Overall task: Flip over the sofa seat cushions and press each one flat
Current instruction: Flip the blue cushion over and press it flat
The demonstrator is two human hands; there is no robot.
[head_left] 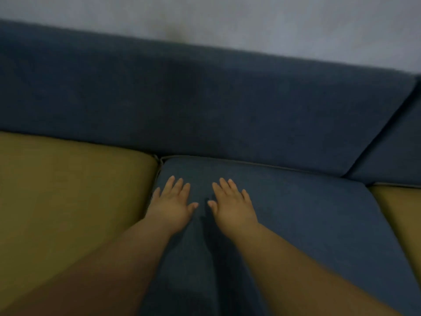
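Head view: left hand [171,207] and right hand [232,207] lie flat, fingers spread, holding nothing, on the blue seat cushion [307,224]. I am probably pressing it level.

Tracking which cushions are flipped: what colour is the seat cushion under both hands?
Dark blue seat cushion, clearest in the head view.

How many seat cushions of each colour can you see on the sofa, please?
Blue seat cushion: 1
Olive seat cushion, left and right: 2
Total: 3
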